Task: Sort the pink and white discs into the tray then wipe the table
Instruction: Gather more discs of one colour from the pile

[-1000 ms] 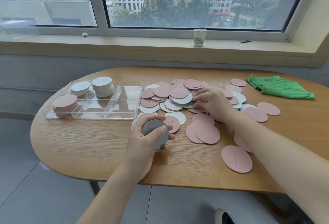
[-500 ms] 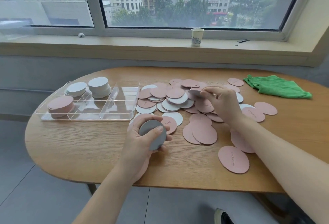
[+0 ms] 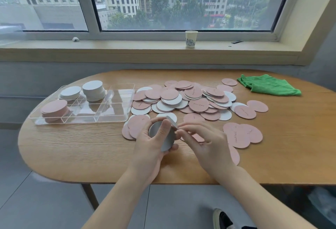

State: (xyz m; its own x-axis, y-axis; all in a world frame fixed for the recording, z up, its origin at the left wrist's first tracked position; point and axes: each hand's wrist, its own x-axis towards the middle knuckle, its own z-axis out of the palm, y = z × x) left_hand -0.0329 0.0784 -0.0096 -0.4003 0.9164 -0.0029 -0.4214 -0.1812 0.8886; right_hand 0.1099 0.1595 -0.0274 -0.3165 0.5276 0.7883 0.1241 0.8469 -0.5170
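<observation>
right hand [image 3: 205, 143] came to left | disc [image 3: 172, 121] between fingers [image 3: 183, 127]

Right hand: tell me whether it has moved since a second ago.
Yes. The right hand has come back from the disc pile toward the table's near edge, and now meets the left hand holding a white stack.

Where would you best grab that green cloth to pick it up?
Pinch the green cloth from above at its bunched, folded left end near the discs. It lies limp and flat on the table, so there is no rigid edge; a raised fold probably gives fingers the best purchase.
</observation>
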